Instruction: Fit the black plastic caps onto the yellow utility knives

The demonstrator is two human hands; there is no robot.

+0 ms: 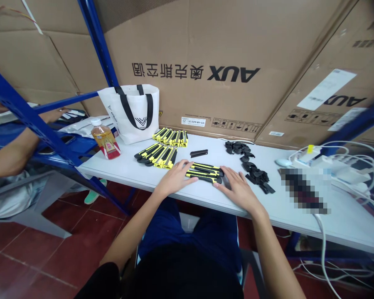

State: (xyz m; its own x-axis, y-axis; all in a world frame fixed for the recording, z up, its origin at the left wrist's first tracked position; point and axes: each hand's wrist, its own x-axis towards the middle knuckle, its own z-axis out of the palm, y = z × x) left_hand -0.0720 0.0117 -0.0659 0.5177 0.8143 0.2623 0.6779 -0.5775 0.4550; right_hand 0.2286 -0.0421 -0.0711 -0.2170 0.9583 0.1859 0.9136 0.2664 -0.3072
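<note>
A small row of yellow-and-black utility knives (205, 172) lies on the white table (205, 199) in front of me. My left hand (175, 177) presses against the row's left end, fingers on the knives. My right hand (237, 187) rests flat against the row's right end. Two more groups of the same knives lie further back: one (158, 155) to the left and one (171, 137) near the bag. A single black knife body (198, 153) lies apart. A heap of several black plastic parts (252, 168) sits to the right.
A white tote bag (132, 112) and a bottle of amber drink (106, 143) stand at the table's left. White cables, a power strip (333, 166) and a mouse (282, 162) lie at the right. Large cardboard boxes (221, 62) form the back. Another person's arm (9, 153) is at far left, behind blue shelving (34, 124).
</note>
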